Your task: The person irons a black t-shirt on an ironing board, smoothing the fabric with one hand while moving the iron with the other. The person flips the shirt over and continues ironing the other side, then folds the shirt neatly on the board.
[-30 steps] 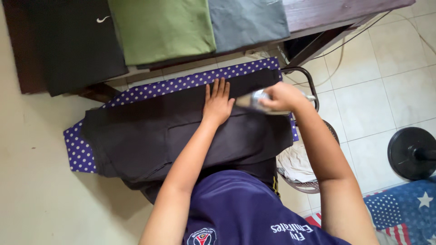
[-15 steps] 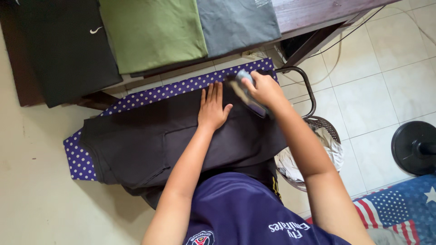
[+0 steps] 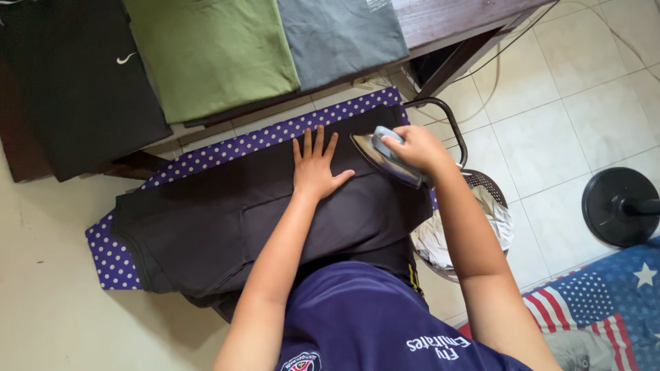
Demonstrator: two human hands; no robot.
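The right hand (image 3: 416,148) is gripping the handle of a clothes iron (image 3: 385,158), fingers wrapped closed around it, and the iron's soleplate is resting on a dark garment (image 3: 261,213) near that garment's right end. The left hand (image 3: 314,168) is lying flat with fingers spread wide, palm down on the same garment, just beside the iron's pointed tip (touching cloth, holding nothing). The garment is lying spread along an ironing board (image 3: 113,257) with a purple, white-dotted cover, its edges showing along the far side and the left end. Beyond the board, a dark wooden table (image 3: 454,17) is carrying three folded shirts side by side: a black shirt (image 3: 75,89), a green shirt (image 3: 213,51) and a grey shirt (image 3: 340,34). At the board's right end a basket (image 3: 481,220) of pale cloth is sitting on the tiled floor (image 3: 584,103)
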